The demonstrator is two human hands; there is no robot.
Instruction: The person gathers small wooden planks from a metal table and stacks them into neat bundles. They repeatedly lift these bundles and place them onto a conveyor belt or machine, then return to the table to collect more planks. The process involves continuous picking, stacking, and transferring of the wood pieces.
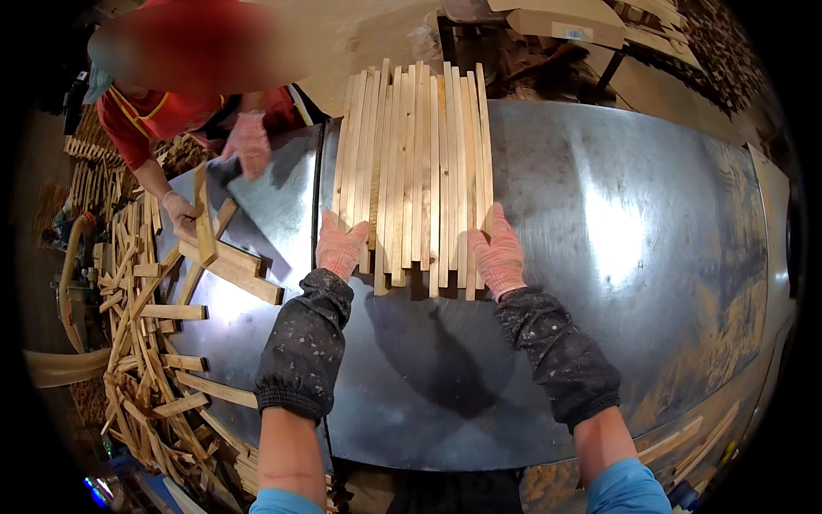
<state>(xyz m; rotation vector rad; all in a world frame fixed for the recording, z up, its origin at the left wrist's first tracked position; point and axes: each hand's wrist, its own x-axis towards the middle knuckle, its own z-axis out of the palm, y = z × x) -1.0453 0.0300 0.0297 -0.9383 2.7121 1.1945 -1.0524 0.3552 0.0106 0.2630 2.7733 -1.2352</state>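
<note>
A row of long, pale wooden strips [411,171] lies side by side on the metal table, pointing away from me, with uneven ends. My left hand [342,247], in a pinkish knit glove, grips the row's left edge near its close end, thumb on top. On the opposite edge, my right hand [499,250], gloved alike, presses inward with its thumb over the outer strips. The fingers under or beside the wood are partly hidden. Dark speckled sleeve covers reach from both wrists to mid-forearm.
Across the table at left, a person in red holds a short wooden piece [204,236] over crossed offcuts. A heap of scrap wood [141,377] lines the left edge. The metal tabletop [565,343] has sawdust at right. A cardboard box [565,26] sits behind.
</note>
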